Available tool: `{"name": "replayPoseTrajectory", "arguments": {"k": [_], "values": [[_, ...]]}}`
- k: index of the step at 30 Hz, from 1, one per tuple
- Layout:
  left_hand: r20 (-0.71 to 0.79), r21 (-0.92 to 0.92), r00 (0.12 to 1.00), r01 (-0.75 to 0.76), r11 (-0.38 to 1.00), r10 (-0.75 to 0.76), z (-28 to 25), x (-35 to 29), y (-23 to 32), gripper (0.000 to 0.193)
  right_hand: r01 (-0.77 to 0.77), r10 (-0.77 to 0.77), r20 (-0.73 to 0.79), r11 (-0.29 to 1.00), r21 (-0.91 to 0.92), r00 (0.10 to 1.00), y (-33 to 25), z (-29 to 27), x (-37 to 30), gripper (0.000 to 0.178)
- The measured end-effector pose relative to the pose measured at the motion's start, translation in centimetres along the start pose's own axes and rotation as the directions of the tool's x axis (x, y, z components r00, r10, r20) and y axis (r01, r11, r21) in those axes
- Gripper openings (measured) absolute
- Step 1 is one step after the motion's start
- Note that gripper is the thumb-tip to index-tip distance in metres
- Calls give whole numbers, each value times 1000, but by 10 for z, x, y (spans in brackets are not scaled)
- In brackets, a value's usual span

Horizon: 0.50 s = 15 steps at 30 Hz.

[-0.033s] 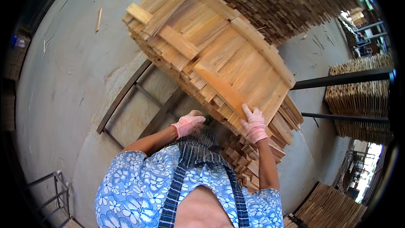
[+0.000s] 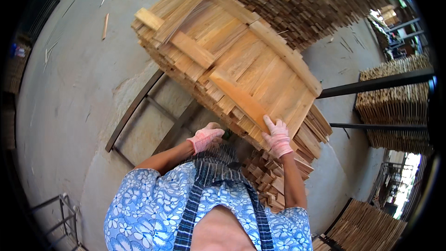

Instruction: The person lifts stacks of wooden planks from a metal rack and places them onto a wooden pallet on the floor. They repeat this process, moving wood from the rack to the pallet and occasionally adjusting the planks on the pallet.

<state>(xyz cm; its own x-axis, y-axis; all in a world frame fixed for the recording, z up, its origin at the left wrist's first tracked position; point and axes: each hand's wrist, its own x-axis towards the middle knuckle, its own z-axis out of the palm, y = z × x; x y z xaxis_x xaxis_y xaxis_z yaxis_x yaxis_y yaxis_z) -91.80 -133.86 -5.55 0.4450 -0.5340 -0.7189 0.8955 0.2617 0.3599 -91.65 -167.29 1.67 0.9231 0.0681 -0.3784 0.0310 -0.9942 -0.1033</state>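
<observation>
Both my hands wear pale pink knit gloves. My right hand (image 2: 278,137) lies on the near end of a smooth orange-brown board (image 2: 242,101), its fingers stretched out and touching the wood. That board rests along the front edge of a large stack of wooden planks (image 2: 265,72), whose top layer lies side by side. My left hand (image 2: 207,138) is in front of my waist, left of the right hand and apart from the stack. Its fingers are curled in, and whatever they may hold is hidden.
Loose boards (image 2: 193,49) lie across the stack's far left part. A dark metal frame (image 2: 134,107) extends left beneath it. Short wood pieces (image 2: 265,176) are piled close by my right forearm. A tall wood stack (image 2: 306,4) stands behind, and more stacks (image 2: 395,102) at right.
</observation>
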Motion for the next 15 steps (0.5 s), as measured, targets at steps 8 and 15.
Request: {"name": "replayPoseTrajectory", "arguments": {"k": [8, 15], "values": [[80, 102, 995, 52, 993, -60, 25, -1, 11, 48, -1, -1, -81, 1000, -24, 997, -17, -8, 4, 68], [210, 779, 966, -73, 623, -149, 63, 8, 10, 56, -16, 16, 4, 991, 129, 1000, -25, -24, -4, 64]]}}
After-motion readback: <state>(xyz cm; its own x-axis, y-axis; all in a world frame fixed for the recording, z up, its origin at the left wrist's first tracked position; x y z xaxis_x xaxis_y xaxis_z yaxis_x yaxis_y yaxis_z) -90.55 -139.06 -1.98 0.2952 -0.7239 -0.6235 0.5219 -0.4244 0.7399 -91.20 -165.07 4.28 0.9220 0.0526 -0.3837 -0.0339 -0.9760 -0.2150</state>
